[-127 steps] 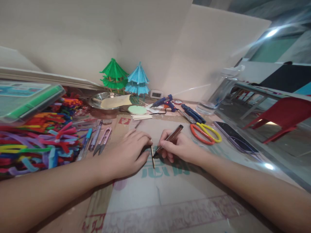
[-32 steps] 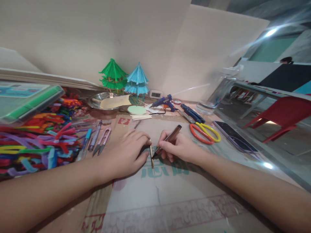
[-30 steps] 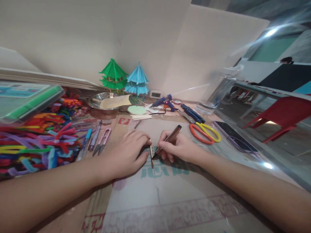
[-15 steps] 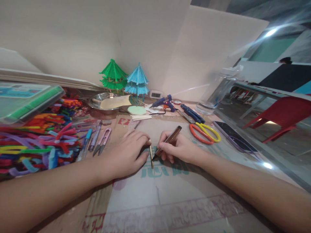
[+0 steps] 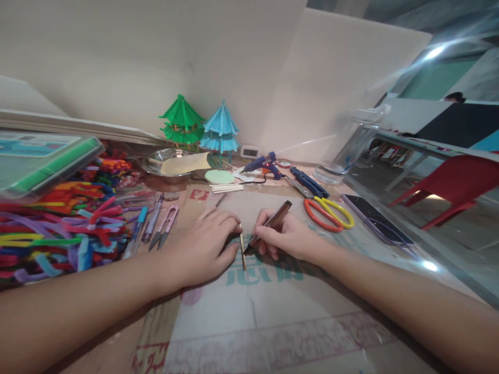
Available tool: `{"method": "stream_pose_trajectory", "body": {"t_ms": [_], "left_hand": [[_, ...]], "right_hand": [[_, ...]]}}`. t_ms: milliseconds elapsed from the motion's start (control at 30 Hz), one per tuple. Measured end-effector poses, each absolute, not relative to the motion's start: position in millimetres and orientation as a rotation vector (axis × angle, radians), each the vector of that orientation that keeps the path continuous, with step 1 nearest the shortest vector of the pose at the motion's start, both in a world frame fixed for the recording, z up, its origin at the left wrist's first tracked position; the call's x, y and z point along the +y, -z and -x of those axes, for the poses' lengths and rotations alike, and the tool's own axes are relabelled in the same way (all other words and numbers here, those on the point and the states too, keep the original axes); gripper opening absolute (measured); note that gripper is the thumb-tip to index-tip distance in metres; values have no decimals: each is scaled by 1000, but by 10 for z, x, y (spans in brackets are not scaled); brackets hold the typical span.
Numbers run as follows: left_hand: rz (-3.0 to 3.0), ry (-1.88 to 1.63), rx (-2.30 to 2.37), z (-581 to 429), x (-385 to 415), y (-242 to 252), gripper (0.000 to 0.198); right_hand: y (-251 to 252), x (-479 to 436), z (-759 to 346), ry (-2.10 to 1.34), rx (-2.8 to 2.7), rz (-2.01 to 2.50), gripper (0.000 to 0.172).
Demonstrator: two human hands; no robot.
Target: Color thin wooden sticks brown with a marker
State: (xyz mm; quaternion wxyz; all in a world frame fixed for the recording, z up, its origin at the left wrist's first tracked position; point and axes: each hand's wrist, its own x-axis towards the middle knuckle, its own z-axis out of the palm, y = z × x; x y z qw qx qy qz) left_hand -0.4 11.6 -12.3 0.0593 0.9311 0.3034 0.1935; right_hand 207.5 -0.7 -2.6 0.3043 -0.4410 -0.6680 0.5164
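Observation:
My right hand (image 5: 278, 236) grips a brown marker (image 5: 279, 214) like a pen, its dark tip slanting down to the left. That tip touches, or nearly touches, a thin wooden stick (image 5: 243, 252) lying on the printed sheet; the stick's near part looks darker. My left hand (image 5: 214, 239) rests on the sheet with its fingertips at the stick's far end, closed on it. Beyond the hands lie several pale sticks (image 5: 227, 187), a light green disc (image 5: 219, 177) and two small tiered roof models, one green (image 5: 181, 122) and one blue (image 5: 220, 130).
Colourful pipe cleaners (image 5: 74, 234) and a plastic case (image 5: 47, 161) fill the left side. Pink snips (image 5: 168, 223) and pens lie nearby. At right are scissors (image 5: 327, 213), pliers (image 5: 307, 182), a glue gun (image 5: 265, 165), a phone (image 5: 378, 221) and a clear water container (image 5: 339, 166).
The marker tip has shifted very slightly along the stick. Both hands stay in almost the same place.

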Motion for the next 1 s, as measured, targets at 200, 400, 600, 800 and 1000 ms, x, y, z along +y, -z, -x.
{"method": "stream_pose_trajectory", "body": {"t_ms": [200,400,600,800,1000], "left_hand": [[-2805,-573,936,1,114,114,13],[-2811,-574,919,-6,100,98,13],[-2829,-578,920,-2,106,102,13],[-2805,-565,953,-2,99,100,14],[-2795,-562,924,-6,97,86,17]], "right_hand": [[27,-4,-2066,-1341,-1748,1142,22],[14,-9,-2061,-1335,-1735,1163,22],[15,-26,-2083,-1389,-1819,1137,24],[12,-16,-2057,-1327,-1735,1153,21],[-1,-20,-2049,-1338,-1732,1167,21]]}}
